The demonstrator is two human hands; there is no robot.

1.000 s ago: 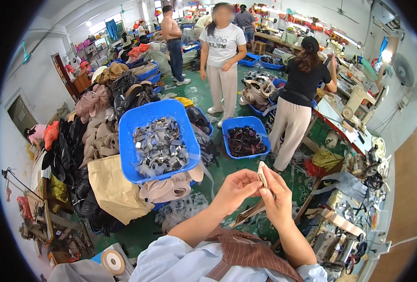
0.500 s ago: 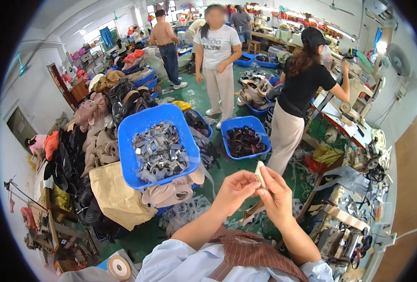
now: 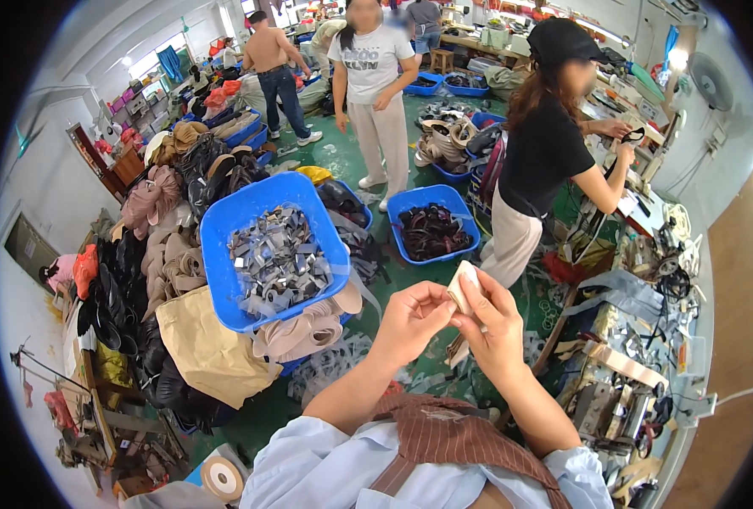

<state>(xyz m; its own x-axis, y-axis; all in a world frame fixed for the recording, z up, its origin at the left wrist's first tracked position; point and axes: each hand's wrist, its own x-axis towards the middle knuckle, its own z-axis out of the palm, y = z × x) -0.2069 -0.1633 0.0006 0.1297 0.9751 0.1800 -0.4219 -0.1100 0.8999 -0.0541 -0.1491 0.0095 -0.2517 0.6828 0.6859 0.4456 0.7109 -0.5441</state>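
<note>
1. Peeking out right of the big blue tub, the green floor leaves a pretty slim gap for moving.
2. That tub's full of small grey pieces, probably parked near for easy reach.
3. Left hand and right hand are up lower-right of the tub, clear of its rim.
4. Beige folded strip, also lower-right of it: both hands' fingers pinch it, likely keeping the layers lined up. Loose end dangles free.

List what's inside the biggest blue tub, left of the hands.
The blue tub holds a heap of small grey and clear pieces. Anything buried beneath them is covered and can't be seen.
</note>
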